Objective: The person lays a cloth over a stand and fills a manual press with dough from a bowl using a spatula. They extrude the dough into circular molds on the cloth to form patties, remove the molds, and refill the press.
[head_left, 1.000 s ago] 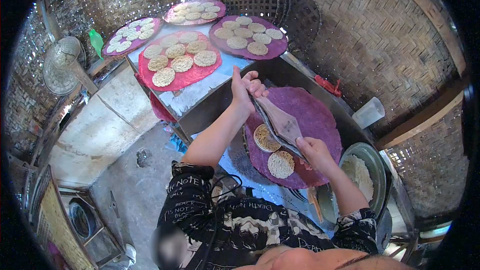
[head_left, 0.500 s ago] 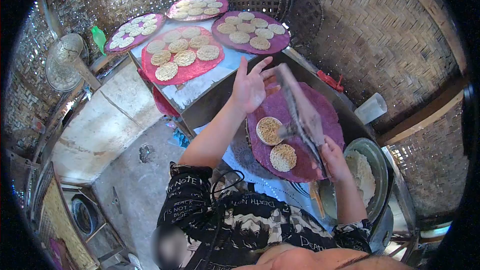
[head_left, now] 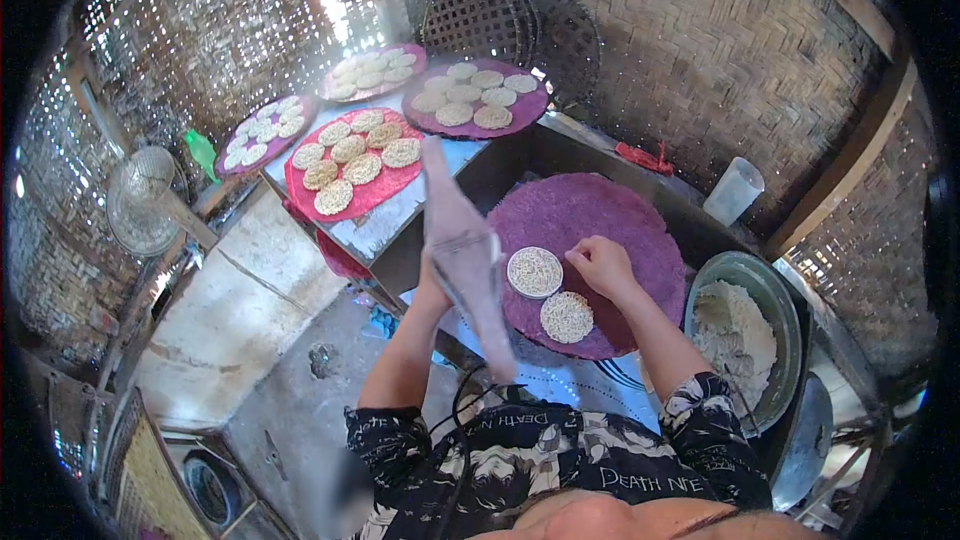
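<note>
A flat greyish-pink folded piece (head_left: 462, 245) is in my left hand (head_left: 431, 285), held up left of the large purple round cloth; most of the fingers are hidden behind it. My right hand (head_left: 602, 264) hovers above the purple cloth (head_left: 625, 215) with its fingers curled together; whether anything small is between them I cannot make out. Just left of that hand, a white-rimmed ring (head_left: 534, 272) full of pale grains lies on the cloth. Below it sits a loose round grain disc (head_left: 567, 317).
Grain discs cover a red cloth (head_left: 381, 202) and several purple trays (head_left: 520, 81) at the back left. A green basin (head_left: 790, 325) of pale grain stands right, near a plastic cup (head_left: 735, 190). Woven baskets (head_left: 478, 20) lean on the wall.
The folded piece has passed from my right hand to my left and moved left. My right hand has come in beside the ring with its fingers curled. The view has shifted slightly.
</note>
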Tool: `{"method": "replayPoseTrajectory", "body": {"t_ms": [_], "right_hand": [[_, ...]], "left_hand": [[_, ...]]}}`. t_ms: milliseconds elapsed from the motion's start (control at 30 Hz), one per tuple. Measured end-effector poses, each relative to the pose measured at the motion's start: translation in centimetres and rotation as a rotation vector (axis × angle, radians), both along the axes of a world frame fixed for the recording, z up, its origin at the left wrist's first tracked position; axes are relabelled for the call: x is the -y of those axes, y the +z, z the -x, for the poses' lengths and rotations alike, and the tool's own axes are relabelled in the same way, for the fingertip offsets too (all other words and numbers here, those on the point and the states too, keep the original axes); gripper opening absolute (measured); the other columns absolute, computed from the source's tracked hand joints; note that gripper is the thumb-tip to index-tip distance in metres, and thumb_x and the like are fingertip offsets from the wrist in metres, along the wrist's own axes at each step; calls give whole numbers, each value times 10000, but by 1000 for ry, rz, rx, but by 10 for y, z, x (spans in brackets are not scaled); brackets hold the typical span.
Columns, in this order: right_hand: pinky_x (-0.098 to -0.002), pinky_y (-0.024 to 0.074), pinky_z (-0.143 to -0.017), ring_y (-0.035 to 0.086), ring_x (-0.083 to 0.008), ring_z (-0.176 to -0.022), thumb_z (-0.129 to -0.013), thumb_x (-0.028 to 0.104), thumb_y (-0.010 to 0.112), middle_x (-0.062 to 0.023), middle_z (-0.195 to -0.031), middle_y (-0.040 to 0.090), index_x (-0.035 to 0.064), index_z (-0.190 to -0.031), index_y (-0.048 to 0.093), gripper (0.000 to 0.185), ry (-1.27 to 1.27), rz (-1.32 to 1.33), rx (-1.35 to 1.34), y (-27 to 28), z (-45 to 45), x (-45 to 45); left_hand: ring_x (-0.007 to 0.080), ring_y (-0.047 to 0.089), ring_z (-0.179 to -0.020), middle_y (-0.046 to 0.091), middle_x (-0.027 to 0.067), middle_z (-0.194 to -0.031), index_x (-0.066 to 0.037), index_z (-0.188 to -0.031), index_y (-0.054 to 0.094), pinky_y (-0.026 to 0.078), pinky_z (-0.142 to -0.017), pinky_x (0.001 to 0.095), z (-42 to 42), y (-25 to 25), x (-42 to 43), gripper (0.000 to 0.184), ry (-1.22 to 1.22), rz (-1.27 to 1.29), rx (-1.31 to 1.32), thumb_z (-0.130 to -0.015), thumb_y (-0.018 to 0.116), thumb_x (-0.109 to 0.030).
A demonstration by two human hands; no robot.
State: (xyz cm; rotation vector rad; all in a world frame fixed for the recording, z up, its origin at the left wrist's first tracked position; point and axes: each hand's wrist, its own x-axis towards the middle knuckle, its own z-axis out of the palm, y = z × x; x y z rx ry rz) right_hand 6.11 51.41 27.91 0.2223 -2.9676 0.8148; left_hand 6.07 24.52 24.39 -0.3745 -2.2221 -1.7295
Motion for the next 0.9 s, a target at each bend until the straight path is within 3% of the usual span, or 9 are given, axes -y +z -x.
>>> {"method": "replayPoseTrajectory", "body": {"t_ms": [100,300,433,533,567,667,733,800,900], "right_hand": [[-415,468,-722,599,-319,-818,-739,326,597,-151,-846,628,78,-782,664,260,-38,-12,83,-9,4,3],[-424,469,-737,596,-309,-822,-723,265,579,-141,-842,628,82,-795,669,216,-16,-137,86,-11,6,14],[-399,465,-780,567,-271,-906,-701,228,558,-107,-889,613,95,-786,677,197,79,-315,-83,-16,6,20],[-410,466,-768,577,-288,-876,-706,238,551,-119,-882,616,86,-781,673,209,69,-199,-31,-6,3,14],[-414,465,-762,579,-295,-865,-704,246,553,-123,-881,616,82,-775,671,214,49,-166,-37,-2,2,11],[-424,464,-744,584,-313,-838,-695,269,560,-138,-878,614,73,-760,664,232,-4,-95,-42,13,-6,-6],[-428,462,-733,586,-321,-827,-688,281,564,-148,-874,612,69,-754,661,243,-32,-82,-32,26,-19,-26],[-426,462,-723,587,-317,-829,-682,280,564,-149,-861,612,70,-741,659,239,-29,-125,-49,26,-31,-54],[-425,467,-711,593,-320,-800,-668,275,572,-145,-834,617,67,-732,657,234,-105,-215,-4,29,-59,-84]], "left_hand": [[126,570,-800,615,31,-884,-69,-927,604,466,-689,272,-18,17,22,296,142,35,55,-679,745,-149],[160,597,-804,606,72,-906,-40,-938,567,518,-673,284,-34,24,45,308,10,-776,382,-692,733,-121],[220,622,-816,610,141,-919,-11,-975,543,564,-649,338,-35,14,53,307,-183,-998,426,-717,692,-86],[185,617,-809,611,136,-923,4,-978,546,558,-651,305,-48,25,42,320,-152,-943,347,-698,695,-36],[176,614,-797,611,126,-916,9,-967,551,557,-650,301,-57,32,37,309,-69,-759,292,-697,694,-29],[137,589,-724,600,76,-837,6,-905,570,545,-666,311,-67,40,40,238,-99,-645,217,-704,691,-33],[122,546,-621,557,42,-724,-19,-812,544,520,-706,347,-78,61,32,165,-72,-562,130,-724,676,-64],[121,482,-477,482,13,-570,-62,-678,479,479,-769,406,-97,89,16,193,89,-321,-16,-753,649,-113],[146,506,-523,495,19,-591,-68,-702,496,460,-787,449,-108,83,17,183,-5,-312,-155,-734,670,-117]]}}
